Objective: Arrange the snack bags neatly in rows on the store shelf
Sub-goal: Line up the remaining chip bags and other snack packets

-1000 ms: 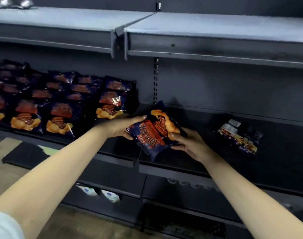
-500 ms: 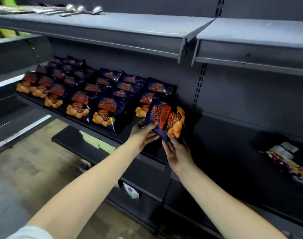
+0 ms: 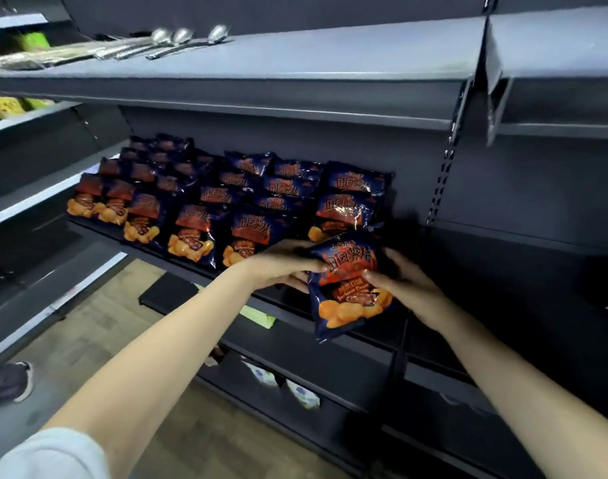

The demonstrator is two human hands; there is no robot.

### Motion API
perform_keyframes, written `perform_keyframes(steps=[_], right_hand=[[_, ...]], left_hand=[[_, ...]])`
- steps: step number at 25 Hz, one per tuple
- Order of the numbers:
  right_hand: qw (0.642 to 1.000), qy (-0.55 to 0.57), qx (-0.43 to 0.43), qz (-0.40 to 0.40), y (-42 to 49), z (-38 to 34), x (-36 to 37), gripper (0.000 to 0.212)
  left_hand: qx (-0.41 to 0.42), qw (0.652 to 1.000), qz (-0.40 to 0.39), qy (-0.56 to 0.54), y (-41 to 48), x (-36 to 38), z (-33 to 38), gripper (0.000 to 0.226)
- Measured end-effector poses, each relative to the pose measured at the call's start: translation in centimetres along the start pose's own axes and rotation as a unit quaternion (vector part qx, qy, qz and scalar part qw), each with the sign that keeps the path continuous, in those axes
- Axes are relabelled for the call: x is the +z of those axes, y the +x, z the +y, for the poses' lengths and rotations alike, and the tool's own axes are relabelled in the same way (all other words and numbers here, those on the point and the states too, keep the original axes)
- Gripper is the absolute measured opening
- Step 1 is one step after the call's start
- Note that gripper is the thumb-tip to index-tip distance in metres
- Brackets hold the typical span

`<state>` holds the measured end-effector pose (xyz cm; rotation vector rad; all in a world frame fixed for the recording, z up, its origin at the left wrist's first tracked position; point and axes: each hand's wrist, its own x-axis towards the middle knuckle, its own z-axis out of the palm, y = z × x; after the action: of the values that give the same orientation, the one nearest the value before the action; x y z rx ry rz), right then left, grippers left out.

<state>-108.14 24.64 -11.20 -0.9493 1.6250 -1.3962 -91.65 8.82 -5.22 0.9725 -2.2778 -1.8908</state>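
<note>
bag [image 3: 351,285]: dark blue chip pack with orange chips printed along the bottom. It's front side up, held in both hands over the front edge of the shelf [image 3: 371,340].
bag spot: about 5 o'clock from the last column of the rows [image 3: 226,202], just in front of that column's front pack. Can't tell if they touch.
left hand [image 3: 282,264]: on the bag's 9 o'clock edge, fingers curled round it, thumb tip on the front.
right hand [image 3: 406,288]: on the 3 o'clock edge, thumb pressed on the print and the other fingers wrapped behind, so both hands have a proper grip.
rows: same blue packs leaning back in columns and running off toward 10 o'clock. The far ones are blurry.
spoons [image 3: 181,36]: three shiny ones on the upper shelf [image 3: 330,63], up at 11 o'clock.
sleeve [image 3: 47,454]: pale, on the left arm, at 7 o'clock.
shoe [image 3: 15,378]: dark, on the floor at 8 o'clock.
lower packs [image 3: 295,392]: whitish packs at 6 o'clock under the shelf, too dim to read.
</note>
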Motion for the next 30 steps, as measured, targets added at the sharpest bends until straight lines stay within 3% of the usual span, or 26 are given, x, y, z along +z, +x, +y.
perform_keyframes(steps=[4,6,10,12,16,19,22,25,30], right_hand=[[0.995,0.035,-0.040,0.084,1.4,0.9,0.6,0.057],[0.989,0.061,-0.044,0.126,2.1,0.4,1.1,0.047],[0.980,0.098,-0.042,0.170,3.4,0.8,3.0,0.063],[0.976,0.101,-0.052,0.187,3.9,0.8,3.6,0.054],[0.967,0.051,-0.038,0.246,4.9,1.0,5.2,0.051],[0.962,0.001,-0.038,0.269,5.5,1.4,5.8,0.055],[0.956,-0.040,-0.054,0.286,6.0,1.6,6.8,0.055],[0.937,-0.090,-0.073,0.329,6.2,2.3,7.6,0.057],[0.907,-0.161,-0.078,0.382,5.6,2.5,8.8,0.077]], left_hand=[[0.062,0.995,0.074,-0.004,3.0,-0.2,0.3,0.051],[0.120,0.985,0.124,-0.009,3.7,-0.1,0.6,0.052],[0.232,0.953,0.166,0.098,4.6,-0.8,-0.3,0.057],[0.275,0.933,0.180,0.150,4.9,-1.1,-0.8,0.056],[0.321,0.866,0.215,0.319,5.9,-1.9,-2.7,0.060],[0.356,0.767,0.215,0.489,6.2,-1.8,-4.2,0.056],[0.396,0.693,0.209,0.566,6.4,-2.6,-5.2,0.051],[0.380,0.666,0.252,0.591,6.4,-3.7,-6.0,0.052],[0.341,0.659,0.249,0.622,7.5,-4.8,-7.5,0.057]])
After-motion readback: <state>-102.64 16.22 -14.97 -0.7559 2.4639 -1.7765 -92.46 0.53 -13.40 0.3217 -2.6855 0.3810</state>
